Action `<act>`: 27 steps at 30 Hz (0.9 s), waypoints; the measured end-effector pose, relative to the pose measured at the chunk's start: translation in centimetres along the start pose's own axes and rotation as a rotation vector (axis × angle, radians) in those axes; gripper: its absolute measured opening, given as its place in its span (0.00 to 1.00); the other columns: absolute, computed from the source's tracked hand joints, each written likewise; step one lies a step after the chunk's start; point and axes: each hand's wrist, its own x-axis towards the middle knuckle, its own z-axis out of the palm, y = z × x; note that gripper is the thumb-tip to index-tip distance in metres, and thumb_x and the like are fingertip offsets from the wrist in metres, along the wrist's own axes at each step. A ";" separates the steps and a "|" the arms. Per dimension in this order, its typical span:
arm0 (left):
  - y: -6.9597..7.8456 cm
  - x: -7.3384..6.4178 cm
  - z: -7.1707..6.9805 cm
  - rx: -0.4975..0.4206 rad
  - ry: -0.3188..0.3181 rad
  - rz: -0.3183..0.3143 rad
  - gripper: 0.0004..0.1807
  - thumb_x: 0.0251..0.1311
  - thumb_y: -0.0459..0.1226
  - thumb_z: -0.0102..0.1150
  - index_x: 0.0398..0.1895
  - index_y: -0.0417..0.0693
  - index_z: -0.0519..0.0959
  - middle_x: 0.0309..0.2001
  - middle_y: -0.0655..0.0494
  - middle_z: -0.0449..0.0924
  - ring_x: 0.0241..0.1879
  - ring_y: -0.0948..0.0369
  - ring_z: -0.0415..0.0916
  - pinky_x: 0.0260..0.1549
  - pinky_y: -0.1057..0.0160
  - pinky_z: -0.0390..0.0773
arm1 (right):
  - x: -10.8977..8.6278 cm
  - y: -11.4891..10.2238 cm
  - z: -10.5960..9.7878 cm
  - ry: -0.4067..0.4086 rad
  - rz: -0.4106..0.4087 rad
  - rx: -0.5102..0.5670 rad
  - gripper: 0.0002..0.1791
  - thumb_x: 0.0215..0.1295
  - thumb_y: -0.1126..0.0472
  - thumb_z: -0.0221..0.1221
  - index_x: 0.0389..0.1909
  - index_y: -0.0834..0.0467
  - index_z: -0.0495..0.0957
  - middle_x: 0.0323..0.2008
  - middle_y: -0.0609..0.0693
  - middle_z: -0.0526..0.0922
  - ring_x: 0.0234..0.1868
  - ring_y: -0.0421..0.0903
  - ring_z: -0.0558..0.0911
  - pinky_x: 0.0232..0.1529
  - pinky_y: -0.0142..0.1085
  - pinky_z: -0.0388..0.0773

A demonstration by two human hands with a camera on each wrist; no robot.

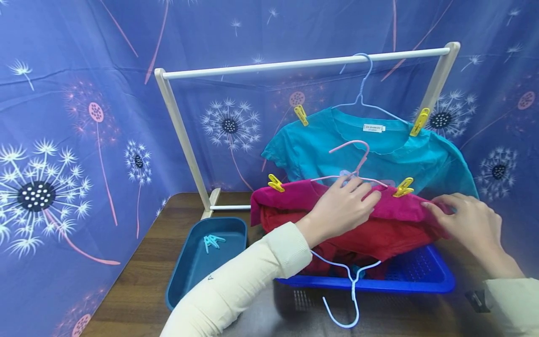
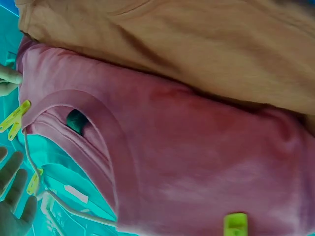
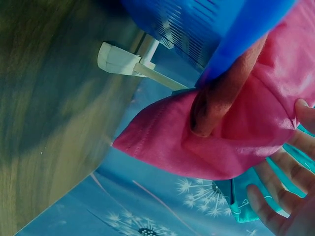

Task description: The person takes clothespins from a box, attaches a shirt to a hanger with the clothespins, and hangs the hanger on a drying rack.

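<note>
A magenta shirt [image 1: 294, 199] is on a pink hanger [image 1: 361, 161], with one yellow clothespin [image 1: 275, 183] and another yellow clothespin [image 1: 403, 187] at its shoulders. My left hand [image 1: 345, 206] lies over its neckline by the hanger; in the left wrist view its fingers [image 2: 14, 182] are spread. My right hand [image 1: 469, 224] pinches the shirt's shoulder on the right, thumb in front, other fingers spread behind in the right wrist view. Behind it, a turquoise shirt [image 1: 311, 145] hangs by a blue hanger [image 1: 363, 89] from the rail, pinned with two yellow clothespins.
A red garment [image 1: 379, 238] spreads over the blue basket [image 1: 438, 281]. Over the basket's front rim hangs a pale hanger [image 1: 353, 285], hook downward. To the left, a dark teal tray [image 1: 185, 262] holds several light-blue clothespins [image 1: 212, 241]. The wooden rack's white rail [image 1: 252, 67] spans the back.
</note>
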 end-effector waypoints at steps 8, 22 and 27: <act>-1.7 -2.3 0.0 -0.038 0.061 -0.071 0.17 0.61 0.51 0.46 0.49 0.57 0.73 0.48 0.61 0.77 0.53 0.61 0.72 0.53 0.62 0.69 | -0.1 0.0 0.0 -0.004 0.005 0.003 0.19 0.53 0.46 0.61 0.34 0.60 0.81 0.35 0.67 0.81 0.34 0.66 0.76 0.15 0.50 0.63; -5.4 -5.6 -0.4 -0.146 0.172 -0.275 0.17 0.57 0.49 0.53 0.47 0.53 0.76 0.45 0.58 0.79 0.50 0.60 0.73 0.49 0.59 0.70 | 0.0 0.1 -0.1 0.010 -0.015 0.036 0.18 0.53 0.47 0.61 0.32 0.59 0.81 0.34 0.65 0.81 0.33 0.63 0.76 0.14 0.47 0.62; -6.4 -7.0 -0.4 -0.162 0.199 -0.340 0.19 0.56 0.50 0.55 0.48 0.51 0.76 0.45 0.57 0.79 0.49 0.59 0.72 0.48 0.58 0.70 | 0.1 0.1 -0.1 0.024 -0.026 0.047 0.17 0.52 0.47 0.62 0.32 0.58 0.81 0.33 0.65 0.81 0.31 0.65 0.76 0.13 0.45 0.61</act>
